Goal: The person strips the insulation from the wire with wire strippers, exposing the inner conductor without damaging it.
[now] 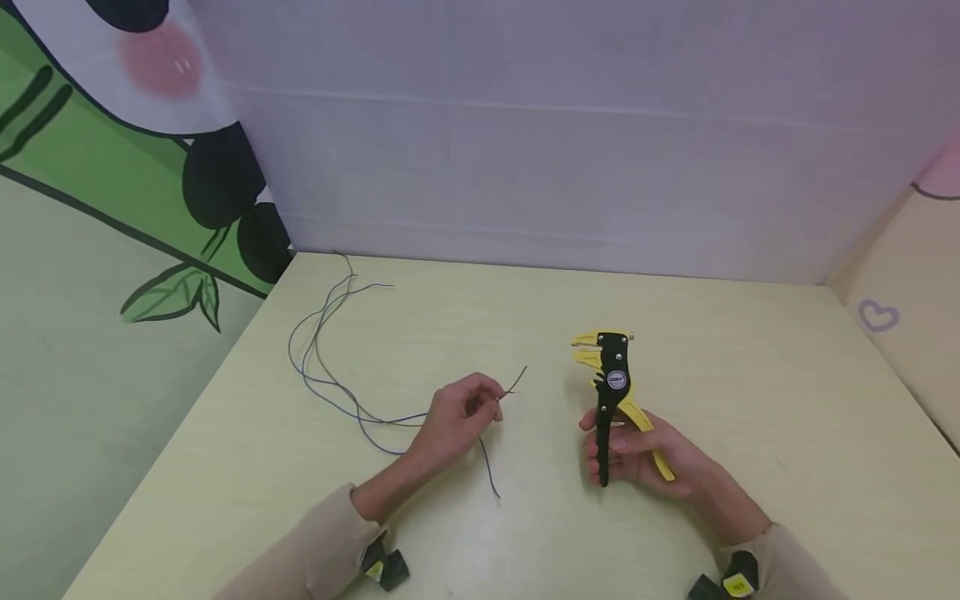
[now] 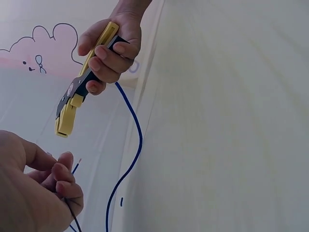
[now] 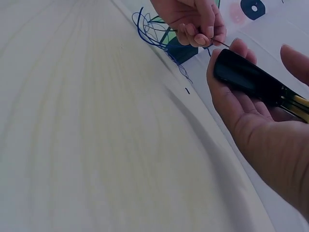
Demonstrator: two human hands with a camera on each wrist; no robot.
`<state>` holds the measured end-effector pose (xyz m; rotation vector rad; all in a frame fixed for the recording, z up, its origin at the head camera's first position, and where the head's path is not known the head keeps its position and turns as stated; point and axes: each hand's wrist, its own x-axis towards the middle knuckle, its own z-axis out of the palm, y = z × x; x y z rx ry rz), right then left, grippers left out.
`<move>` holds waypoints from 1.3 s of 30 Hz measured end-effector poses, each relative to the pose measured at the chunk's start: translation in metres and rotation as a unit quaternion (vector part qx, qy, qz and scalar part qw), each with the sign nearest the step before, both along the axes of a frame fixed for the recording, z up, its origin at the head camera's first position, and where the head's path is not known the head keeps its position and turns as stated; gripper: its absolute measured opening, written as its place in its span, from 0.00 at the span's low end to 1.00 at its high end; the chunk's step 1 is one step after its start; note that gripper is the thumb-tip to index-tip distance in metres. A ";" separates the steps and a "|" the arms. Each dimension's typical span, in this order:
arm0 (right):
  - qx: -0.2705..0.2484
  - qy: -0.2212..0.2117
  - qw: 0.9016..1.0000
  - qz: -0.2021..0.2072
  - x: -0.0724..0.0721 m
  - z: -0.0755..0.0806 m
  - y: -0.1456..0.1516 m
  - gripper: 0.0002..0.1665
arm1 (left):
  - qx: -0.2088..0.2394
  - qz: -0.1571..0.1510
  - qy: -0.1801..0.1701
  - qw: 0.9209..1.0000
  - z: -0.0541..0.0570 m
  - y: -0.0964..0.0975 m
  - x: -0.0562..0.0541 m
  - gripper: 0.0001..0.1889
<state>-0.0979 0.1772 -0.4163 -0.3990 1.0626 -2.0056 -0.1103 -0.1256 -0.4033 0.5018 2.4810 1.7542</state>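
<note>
My left hand [image 1: 456,417] pinches thin wires between thumb and fingers, left of centre over the table. One dark wire end [image 1: 519,379] pokes out past the fingertips. In the left wrist view a blue wire's tip [image 2: 80,160] looks bare and coppery. Another wire end [image 1: 489,471] hangs below the hand. In my right hand [image 1: 667,458] is a black and yellow wire stripper [image 1: 615,362], held upright by its handles. Its jaws stand apart, point left and have nothing between them. The two hands are apart.
Long loops of blue and dark wire [image 1: 291,354] spread over the left part of the pale table [image 1: 750,375]. A short blue scrap [image 3: 187,90] lies on the tabletop. A light cloth wall [image 1: 562,183] rises behind the back edge.
</note>
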 end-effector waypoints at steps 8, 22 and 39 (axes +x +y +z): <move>-0.007 0.009 1.000 0.012 -0.002 0.002 -0.010 0.24 | 0.015 0.025 -0.003 1.000 -0.001 0.004 -0.003 0.07; 0.006 0.022 0.999 0.033 -0.002 0.011 -0.029 0.23 | 0.059 0.074 0.032 0.995 0.006 0.009 -0.006 0.06; 0.005 0.041 0.997 0.060 0.003 0.018 -0.039 0.22 | 0.077 0.096 0.059 0.991 0.011 0.011 -0.005 0.07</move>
